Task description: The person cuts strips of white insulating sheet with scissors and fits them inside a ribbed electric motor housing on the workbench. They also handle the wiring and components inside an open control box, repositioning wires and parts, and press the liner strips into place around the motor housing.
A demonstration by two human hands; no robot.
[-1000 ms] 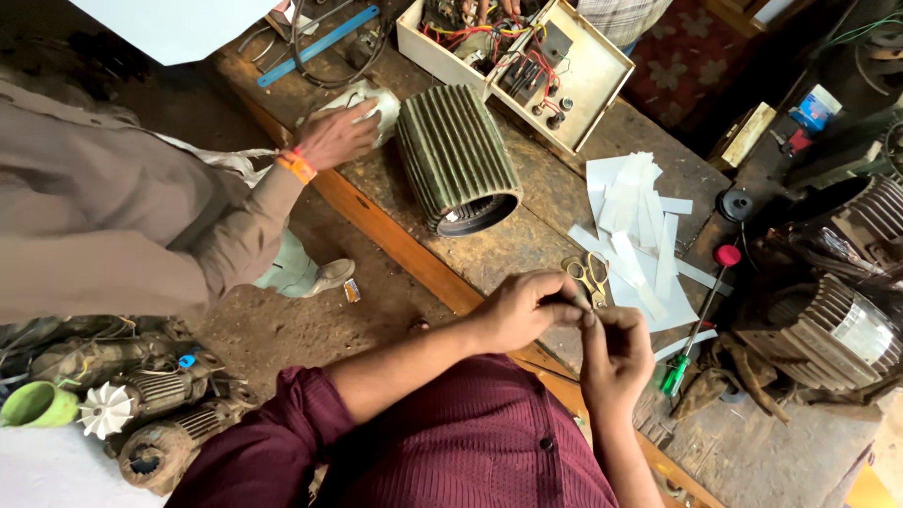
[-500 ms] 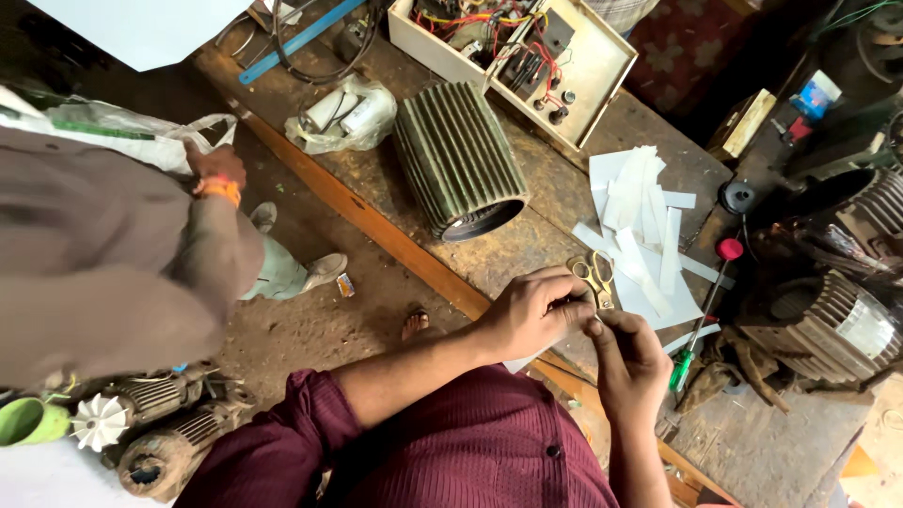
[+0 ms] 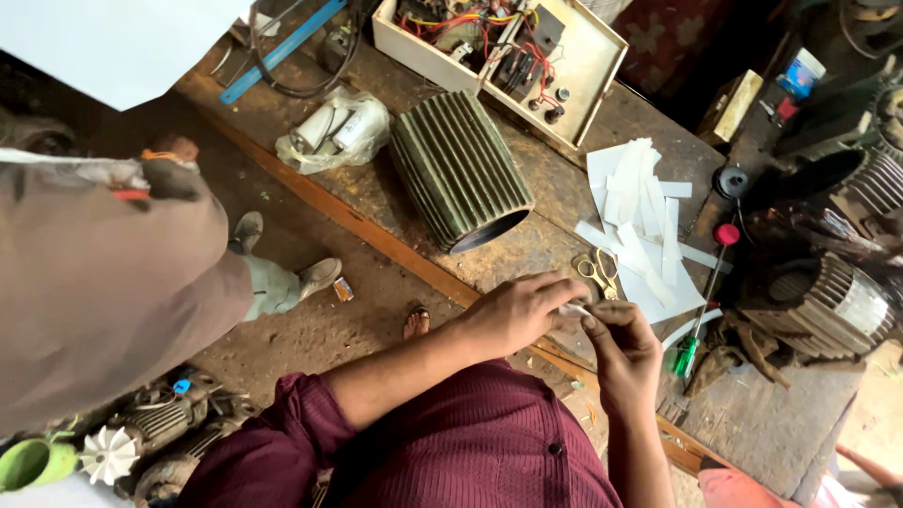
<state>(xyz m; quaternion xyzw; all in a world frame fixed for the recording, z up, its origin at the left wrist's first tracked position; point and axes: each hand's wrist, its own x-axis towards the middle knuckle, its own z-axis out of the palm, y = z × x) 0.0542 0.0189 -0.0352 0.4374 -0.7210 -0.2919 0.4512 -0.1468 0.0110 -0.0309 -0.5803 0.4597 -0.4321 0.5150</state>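
My left hand (image 3: 519,312) and my right hand (image 3: 623,346) meet just above the near edge of the wooden workbench (image 3: 564,188), both pinching a small white paper strip (image 3: 571,309) between the fingertips. A pair of scissors (image 3: 598,274) lies right behind my hands. Beyond them is a pile of cut white paper strips (image 3: 638,202). A finned green motor housing (image 3: 459,170) lies on its side at the middle of the bench.
A person in a brown shirt (image 3: 103,282) stands at the left. An open control box with wires (image 3: 508,47), a bag of parts (image 3: 335,130), a red-handled screwdriver (image 3: 707,287) and motor bodies (image 3: 828,292) sit on the bench. Motor parts (image 3: 132,442) lie on the floor.
The other person took a hand off the bag on the bench and drew back to the left. My hands stayed together on the paper strip.
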